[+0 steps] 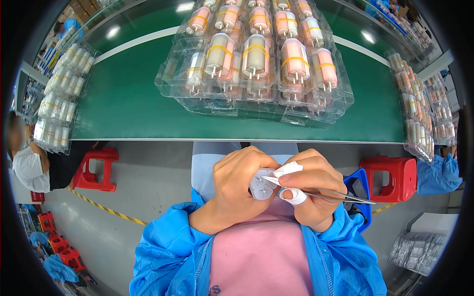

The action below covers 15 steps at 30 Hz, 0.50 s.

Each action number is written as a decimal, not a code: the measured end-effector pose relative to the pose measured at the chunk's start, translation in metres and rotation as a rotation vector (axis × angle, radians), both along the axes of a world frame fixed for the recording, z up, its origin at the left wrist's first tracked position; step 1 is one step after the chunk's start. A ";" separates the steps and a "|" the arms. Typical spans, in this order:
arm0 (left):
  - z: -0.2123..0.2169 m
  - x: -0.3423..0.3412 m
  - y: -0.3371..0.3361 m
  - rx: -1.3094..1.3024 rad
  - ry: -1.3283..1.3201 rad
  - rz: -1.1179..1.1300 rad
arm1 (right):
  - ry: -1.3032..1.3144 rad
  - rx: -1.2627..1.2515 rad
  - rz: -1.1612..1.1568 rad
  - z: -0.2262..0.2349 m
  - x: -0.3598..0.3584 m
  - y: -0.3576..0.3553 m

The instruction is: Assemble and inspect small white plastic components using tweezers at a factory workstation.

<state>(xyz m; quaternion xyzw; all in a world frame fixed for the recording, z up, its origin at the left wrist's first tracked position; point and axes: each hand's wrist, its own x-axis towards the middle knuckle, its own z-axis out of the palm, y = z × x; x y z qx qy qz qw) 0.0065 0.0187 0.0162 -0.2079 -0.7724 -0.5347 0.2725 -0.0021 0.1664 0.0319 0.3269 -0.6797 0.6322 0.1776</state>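
Close to my chest, my left hand (237, 182) is closed around a small pale-grey plastic piece (260, 190), whose end with small round recesses faces up. My right hand (318, 190) grips a pair of metal tweezers (356, 199) like a pen. The tweezers' pointed tips touch or hover just over the piece's end; I cannot tell which. White tape wraps the thumb and a finger of my right hand. How far the piece extends inside my left hand is hidden.
Ahead on the green conveyor belt (123, 103) stand stacked clear plastic trays (217, 106) of pink, white and grey cylinders bound with yellow bands. More filled trays flank the belt. Red stools (395, 177), a blue bin (364, 187) and other people are around me.
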 end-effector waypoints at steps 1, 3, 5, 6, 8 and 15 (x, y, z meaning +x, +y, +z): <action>0.000 0.000 0.000 0.000 -0.001 0.001 | 0.000 0.000 0.000 0.000 0.000 0.000; 0.001 0.000 0.000 0.004 0.003 0.003 | 0.000 -0.001 0.001 0.000 0.000 0.000; 0.001 0.000 0.000 -0.004 0.010 0.007 | 0.001 -0.003 0.001 0.001 0.000 0.000; 0.000 0.000 0.000 -0.013 0.016 0.009 | 0.000 0.004 -0.002 0.001 0.000 0.000; 0.001 -0.002 -0.002 -0.031 0.024 0.005 | 0.014 0.013 -0.007 0.002 -0.001 0.000; 0.021 0.004 -0.018 0.089 -0.118 -0.102 | 0.003 -0.193 -0.069 0.002 0.000 0.014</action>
